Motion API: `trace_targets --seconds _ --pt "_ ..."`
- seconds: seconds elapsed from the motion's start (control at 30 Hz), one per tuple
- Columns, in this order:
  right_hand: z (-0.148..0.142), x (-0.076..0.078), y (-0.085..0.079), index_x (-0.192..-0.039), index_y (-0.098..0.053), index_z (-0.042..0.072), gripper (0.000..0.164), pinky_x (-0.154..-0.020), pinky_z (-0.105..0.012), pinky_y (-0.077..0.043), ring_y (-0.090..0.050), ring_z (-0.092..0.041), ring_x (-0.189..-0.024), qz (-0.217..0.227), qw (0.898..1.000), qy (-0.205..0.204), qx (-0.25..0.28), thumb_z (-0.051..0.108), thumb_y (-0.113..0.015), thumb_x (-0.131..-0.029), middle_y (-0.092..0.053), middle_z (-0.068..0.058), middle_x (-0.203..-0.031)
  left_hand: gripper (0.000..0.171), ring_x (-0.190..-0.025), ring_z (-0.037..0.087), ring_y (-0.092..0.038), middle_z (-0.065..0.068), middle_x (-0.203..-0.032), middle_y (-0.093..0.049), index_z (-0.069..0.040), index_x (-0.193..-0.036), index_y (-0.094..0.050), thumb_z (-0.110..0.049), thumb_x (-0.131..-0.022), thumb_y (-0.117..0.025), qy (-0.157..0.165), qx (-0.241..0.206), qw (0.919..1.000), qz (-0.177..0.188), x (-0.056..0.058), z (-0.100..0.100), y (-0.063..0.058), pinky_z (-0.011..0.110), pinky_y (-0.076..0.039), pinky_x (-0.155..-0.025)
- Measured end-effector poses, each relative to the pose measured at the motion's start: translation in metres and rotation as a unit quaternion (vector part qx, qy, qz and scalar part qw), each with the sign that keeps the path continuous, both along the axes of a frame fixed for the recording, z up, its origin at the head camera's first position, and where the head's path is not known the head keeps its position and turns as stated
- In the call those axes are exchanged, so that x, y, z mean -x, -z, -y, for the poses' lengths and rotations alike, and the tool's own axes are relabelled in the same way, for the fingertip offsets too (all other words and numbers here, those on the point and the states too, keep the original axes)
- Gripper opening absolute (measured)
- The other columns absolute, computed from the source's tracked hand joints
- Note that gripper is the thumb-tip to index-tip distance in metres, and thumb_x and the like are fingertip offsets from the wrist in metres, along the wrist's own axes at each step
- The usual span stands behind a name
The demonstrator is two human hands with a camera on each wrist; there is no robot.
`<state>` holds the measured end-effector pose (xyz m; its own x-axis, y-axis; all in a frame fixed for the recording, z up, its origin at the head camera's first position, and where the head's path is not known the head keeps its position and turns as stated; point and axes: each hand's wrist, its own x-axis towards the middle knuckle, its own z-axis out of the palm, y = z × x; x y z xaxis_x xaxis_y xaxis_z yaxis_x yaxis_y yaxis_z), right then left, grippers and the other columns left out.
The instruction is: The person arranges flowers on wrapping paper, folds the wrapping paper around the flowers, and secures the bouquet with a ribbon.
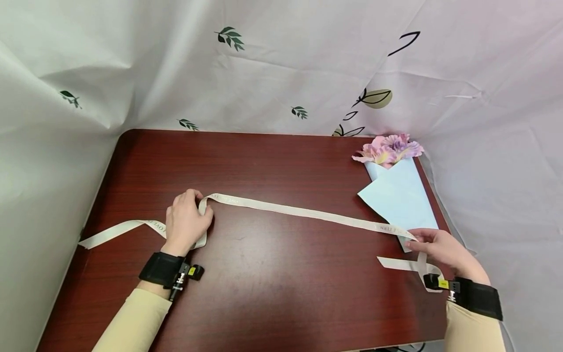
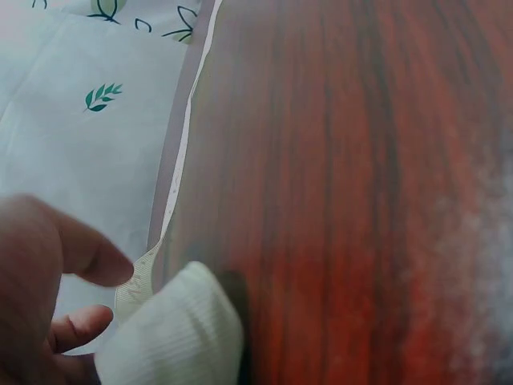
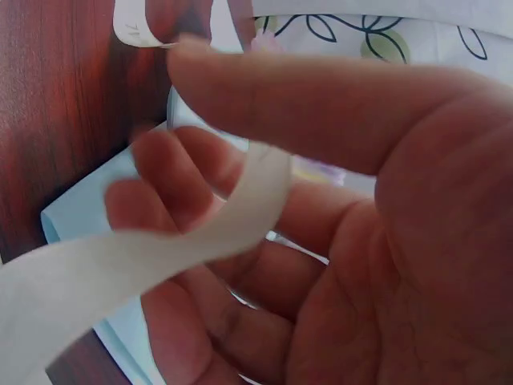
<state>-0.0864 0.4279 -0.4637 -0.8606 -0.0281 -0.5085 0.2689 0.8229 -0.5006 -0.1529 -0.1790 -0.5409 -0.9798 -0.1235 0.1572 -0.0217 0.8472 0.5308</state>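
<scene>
A long cream ribbon (image 1: 290,210) with printed lettering stretches across the table between both hands. At the left, my left hand (image 1: 186,220) holds it between thumb and curled fingers. One tail of the ribbon lies to that hand's left, and a fold hangs beside the thumb; the left wrist view shows this fold of ribbon (image 2: 172,333) close up. My right hand (image 1: 444,249) pinches the ribbon between thumb and fingertips. From there the ribbon (image 3: 256,192) runs across the fingers, and its loose end curls on the table below the hand.
A light blue paper wrap (image 1: 400,190) with pink and purple flowers (image 1: 389,149) lies along the right edge of the dark red wooden table (image 1: 281,283), partly under the ribbon. White patterned cloth (image 1: 264,73) hangs behind and at both sides.
</scene>
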Motion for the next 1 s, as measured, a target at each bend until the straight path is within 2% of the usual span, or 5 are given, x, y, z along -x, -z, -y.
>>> trace_targets --seconds 0.1,0.2,0.43,0.67,1.0 --pt "0.000 0.002 -0.001 -0.134 -0.055 0.002 0.060 -0.064 -0.029 -0.049 -0.058 -0.016 -0.081 -0.002 1.000 0.004 -0.012 0.042 -0.067 -0.092 -0.066 -0.012 -0.096 0.050 -0.125 0.037 -0.048 0.016 -0.130 -0.058 -0.012 -0.133 -0.055 -0.027 -0.086 -0.063 0.025 0.004 0.9997 0.008 -0.001 0.000 0.002 0.058 -0.035 -0.090" --pt "0.001 0.003 0.000 -0.135 -0.054 0.002 0.060 -0.068 -0.031 -0.053 -0.062 -0.020 -0.087 -0.004 1.000 0.007 -0.012 0.041 -0.067 -0.092 -0.068 -0.016 -0.105 0.056 -0.133 0.038 -0.041 0.016 -0.142 -0.050 -0.019 -0.141 -0.053 -0.027 -0.087 -0.063 0.047 0.020 0.9987 0.006 -0.003 0.001 0.004 0.060 -0.033 -0.092" --pt "0.005 0.008 0.008 -0.128 -0.061 0.006 0.053 -0.070 -0.034 -0.047 -0.063 -0.025 -0.092 -0.030 0.998 0.012 -0.054 0.048 -0.057 -0.096 -0.071 -0.014 -0.103 0.039 -0.136 0.040 -0.038 0.020 -0.145 -0.047 -0.018 -0.130 -0.065 -0.026 -0.091 -0.060 0.058 0.040 0.9975 0.000 -0.005 0.001 0.006 0.062 -0.030 -0.094" --pt "0.012 0.021 0.013 -0.125 -0.062 0.007 0.055 -0.069 -0.032 -0.044 -0.058 -0.029 -0.094 -0.032 0.997 0.040 -0.064 0.053 -0.048 -0.099 -0.069 -0.016 -0.105 0.039 -0.137 0.039 -0.037 0.019 -0.146 -0.046 -0.016 -0.129 -0.066 -0.026 -0.092 -0.060 0.053 0.040 0.9978 0.002 -0.006 0.001 0.006 0.062 -0.029 -0.096" --pt "0.017 0.022 0.006 -0.128 -0.060 0.006 0.059 -0.073 -0.034 -0.049 -0.060 -0.030 -0.100 -0.034 0.998 0.017 -0.057 0.054 -0.059 -0.093 -0.067 -0.018 -0.114 0.036 -0.136 0.039 -0.039 0.019 -0.145 -0.047 -0.014 -0.124 -0.067 -0.026 -0.091 -0.060 0.049 0.030 0.9984 0.001 -0.005 0.001 0.004 0.061 -0.030 -0.096"
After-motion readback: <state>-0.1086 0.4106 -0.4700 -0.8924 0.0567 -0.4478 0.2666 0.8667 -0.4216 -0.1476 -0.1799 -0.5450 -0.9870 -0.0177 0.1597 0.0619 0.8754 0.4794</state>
